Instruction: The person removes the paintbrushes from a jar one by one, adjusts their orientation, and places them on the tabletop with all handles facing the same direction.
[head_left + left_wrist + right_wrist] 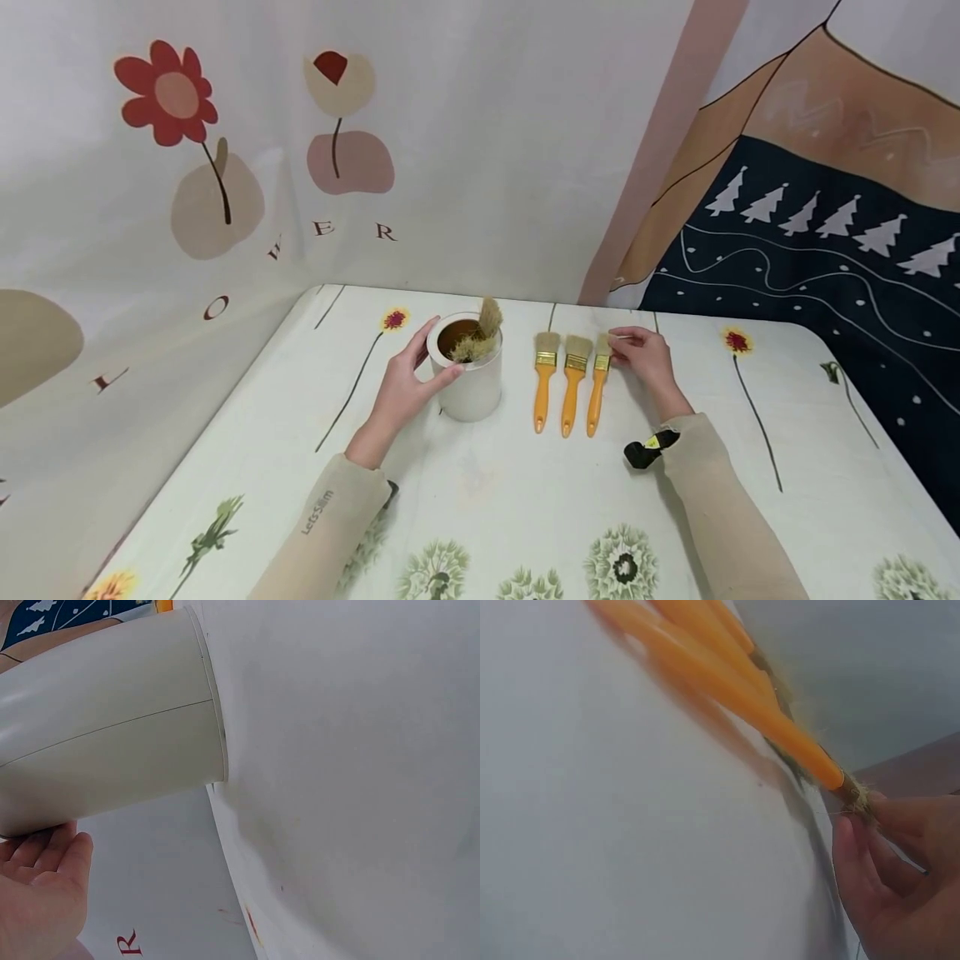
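A white cylindrical container (472, 390) stands upright on the table, with two bristle heads (490, 318) showing at its open top. My left hand (399, 396) holds its left side, thumb in front near the rim and fingers round the back. The left wrist view shows those fingers against the container wall (112, 705). Right of the container, three paintbrushes with orange handles lie side by side, bristles away from me. At the rightmost paintbrush (597, 392), my right hand (649, 360) pinches the bristle end between thumb and fingers.
The left paintbrush (542, 396) and the middle paintbrush (572, 396) lie between container and right hand. A flower-print cloth (495, 508) covers the table. Behind the far edge hangs a printed fabric (480, 167). A black strap piece (643, 454) sits at my right wrist.
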{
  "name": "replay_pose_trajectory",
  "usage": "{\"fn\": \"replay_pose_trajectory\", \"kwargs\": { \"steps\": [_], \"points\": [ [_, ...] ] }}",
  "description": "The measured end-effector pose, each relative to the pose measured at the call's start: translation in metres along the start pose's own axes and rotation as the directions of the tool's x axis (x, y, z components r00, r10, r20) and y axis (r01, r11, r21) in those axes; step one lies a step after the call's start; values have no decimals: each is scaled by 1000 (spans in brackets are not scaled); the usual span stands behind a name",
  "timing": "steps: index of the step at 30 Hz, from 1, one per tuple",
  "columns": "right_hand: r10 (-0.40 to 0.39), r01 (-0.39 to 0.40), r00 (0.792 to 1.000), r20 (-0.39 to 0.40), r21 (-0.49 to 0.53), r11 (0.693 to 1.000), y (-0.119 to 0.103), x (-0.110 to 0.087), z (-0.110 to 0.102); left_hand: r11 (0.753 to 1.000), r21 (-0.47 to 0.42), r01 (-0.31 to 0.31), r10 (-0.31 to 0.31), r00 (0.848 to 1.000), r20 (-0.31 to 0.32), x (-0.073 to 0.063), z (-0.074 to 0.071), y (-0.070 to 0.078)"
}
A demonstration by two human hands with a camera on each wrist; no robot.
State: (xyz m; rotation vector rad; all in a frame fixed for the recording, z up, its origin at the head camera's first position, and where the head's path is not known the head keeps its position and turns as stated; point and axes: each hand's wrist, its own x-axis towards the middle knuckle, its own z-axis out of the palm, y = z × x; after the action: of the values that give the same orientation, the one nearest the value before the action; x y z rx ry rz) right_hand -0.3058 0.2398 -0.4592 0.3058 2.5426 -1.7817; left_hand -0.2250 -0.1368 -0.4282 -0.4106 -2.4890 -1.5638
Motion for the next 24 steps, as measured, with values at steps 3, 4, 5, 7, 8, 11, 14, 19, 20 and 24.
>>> {"fn": "replay_pose_trajectory", "kwargs": {
  "steps": [3,4,5,7,8,11,14,19,20,24],
  "points": [
    [18,-18,1000,1,-13,1000,3,2,2,1000,1,-4,4,1000,2,0,0,0],
    [24,-24,1000,1,-19,1000,4,3,3,1000,1,-4,4,1000,1,0,0,0],
    [29,-29,1000,1,-27,999,4,3,3,1000,3,-4,4,1000,1,0,0,0],
    [34,-34,999,-1,-47,998,5,4,4,1000,4,-2,2,1000,1,0,1,0],
    [35,-35,999,-3,-56,998,6,4,5,1000,3,-2,2,1000,0,0,1,0],
    [28,-28,1000,-2,-83,996,7,4,5,1000,4,4,-4,1000,-2,0,0,0],
    [24,-24,1000,-1,-101,995,5,3,6,1000,5,5,-5,1000,-3,0,0,-1],
    [24,-25,1000,-6,-120,993,1,0,5,1000,5,5,-5,1000,-3,0,0,-1],
    [20,-21,1000,-8,-126,992,1,-1,4,1000,5,5,-5,1000,-2,0,0,-1],
    [6,-9,1000,-19,-145,989,-2,-3,1,1000,7,7,-7,1000,-1,0,0,-2]
  ]
}}
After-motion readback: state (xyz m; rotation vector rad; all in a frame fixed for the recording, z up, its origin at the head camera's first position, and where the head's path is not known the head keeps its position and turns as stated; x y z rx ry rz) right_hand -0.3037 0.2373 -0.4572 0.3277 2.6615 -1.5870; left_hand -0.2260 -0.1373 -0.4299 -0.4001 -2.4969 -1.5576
